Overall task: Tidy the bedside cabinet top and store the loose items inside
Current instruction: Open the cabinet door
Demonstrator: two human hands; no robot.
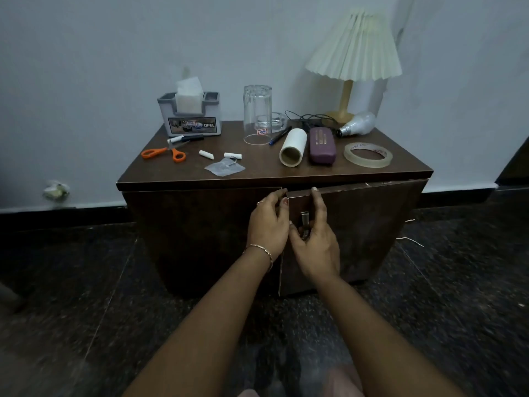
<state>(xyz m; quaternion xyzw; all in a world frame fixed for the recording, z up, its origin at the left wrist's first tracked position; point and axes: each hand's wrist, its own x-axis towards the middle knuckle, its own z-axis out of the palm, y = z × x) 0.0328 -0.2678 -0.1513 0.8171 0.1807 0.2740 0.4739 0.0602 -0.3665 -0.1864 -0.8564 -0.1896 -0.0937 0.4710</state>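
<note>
Door (366, 224) at mid-frame is barely cracked, left hand (267, 222) fingers hooked round its edge, right hand (313, 245) fingers curled on the handle (304, 222), so yank too hard and that upturned glass (257, 116) on the cabinet top (266, 171) probably tips over.

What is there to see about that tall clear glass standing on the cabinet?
The tall clear drinking glass stands upside down, rim on the dark wooden cabinet top, towards the back. It looks like plain see-through glass, thick base uppermost. A small white sticker with red marks sits near its rim. A blue pen lies close beside it.
</note>
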